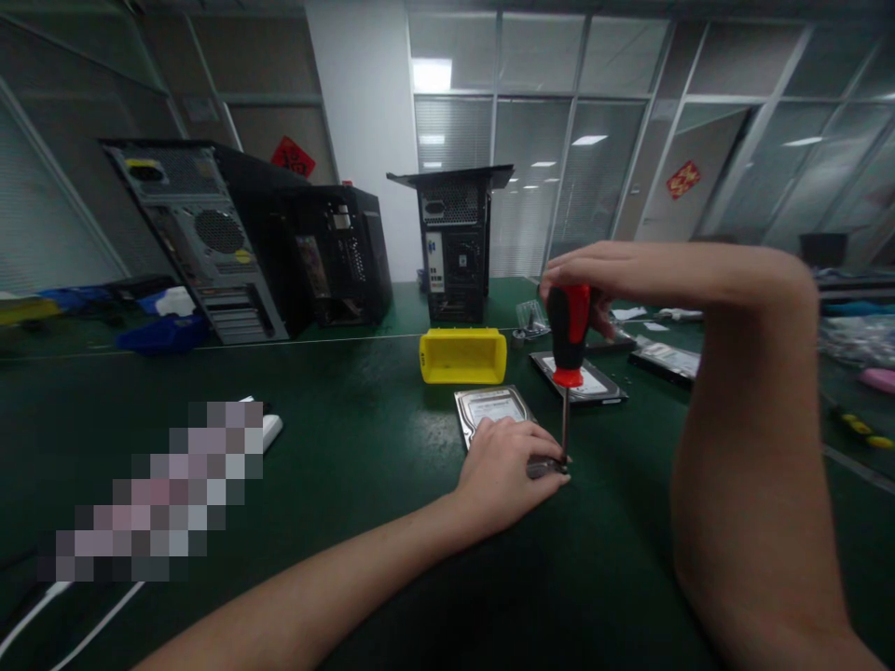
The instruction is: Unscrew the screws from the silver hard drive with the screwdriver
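Observation:
My right hand [602,270] is closed over the top of a red and black screwdriver [571,331], which stands upright. The shaft points down to a small dark metallic part [543,467] on the table, though the exact contact at the tip is too small to make out. Thumb and fingers of my left hand [504,463] pinch that part from both sides. Just beyond the left hand lies a hard drive [493,403] with a white label, partly covered by the fingers. A second hard drive [593,384] rests behind the screwdriver.
A yellow bin [462,358] lies beyond the nearer drive. Computer towers [454,247] stand at the back of the green table [350,438]. Another drive [667,359] sits behind my right forearm. To the left is a pixelated strip [202,480] with white cables.

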The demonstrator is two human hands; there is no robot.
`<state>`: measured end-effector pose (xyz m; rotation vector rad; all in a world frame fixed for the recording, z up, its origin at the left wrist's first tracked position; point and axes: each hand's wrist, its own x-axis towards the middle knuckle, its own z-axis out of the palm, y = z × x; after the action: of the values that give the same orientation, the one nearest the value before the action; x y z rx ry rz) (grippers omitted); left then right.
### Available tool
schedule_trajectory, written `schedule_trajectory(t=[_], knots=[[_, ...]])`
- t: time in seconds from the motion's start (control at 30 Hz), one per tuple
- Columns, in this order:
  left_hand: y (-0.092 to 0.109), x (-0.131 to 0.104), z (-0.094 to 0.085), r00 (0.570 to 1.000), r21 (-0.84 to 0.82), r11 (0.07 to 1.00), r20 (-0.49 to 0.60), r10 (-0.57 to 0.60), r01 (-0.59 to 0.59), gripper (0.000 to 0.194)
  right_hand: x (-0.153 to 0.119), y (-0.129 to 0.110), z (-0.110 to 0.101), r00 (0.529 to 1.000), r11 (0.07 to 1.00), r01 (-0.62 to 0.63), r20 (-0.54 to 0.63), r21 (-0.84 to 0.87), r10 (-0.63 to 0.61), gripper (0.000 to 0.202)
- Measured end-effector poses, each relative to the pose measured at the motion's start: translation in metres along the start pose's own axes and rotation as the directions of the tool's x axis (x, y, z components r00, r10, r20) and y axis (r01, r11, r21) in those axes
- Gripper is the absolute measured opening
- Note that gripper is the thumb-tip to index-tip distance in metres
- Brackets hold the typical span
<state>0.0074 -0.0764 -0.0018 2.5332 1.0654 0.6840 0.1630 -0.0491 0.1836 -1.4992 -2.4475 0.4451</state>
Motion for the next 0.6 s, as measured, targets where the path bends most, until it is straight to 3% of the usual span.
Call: schedule_trajectory(t=[0.27,0.6], knots=[[-0.0049,-0.0012,0.0027,0.999,-0.005,1.000,-0.027,0.025,-0.025,0.017,-0.0034,0.0012,-0.0019,0.992,0.993,0.120,0.045,-0.012,-0.119,0.036],[-0.0043,-0.0007,0.0038,0.999,-0.010,1.000,-0.040,0.027,-0.027,0.015,-0.0039,-0.0011,-0.0030,0.997,0.993,0.071,0.028,-0.096,-0.068,0.053]])
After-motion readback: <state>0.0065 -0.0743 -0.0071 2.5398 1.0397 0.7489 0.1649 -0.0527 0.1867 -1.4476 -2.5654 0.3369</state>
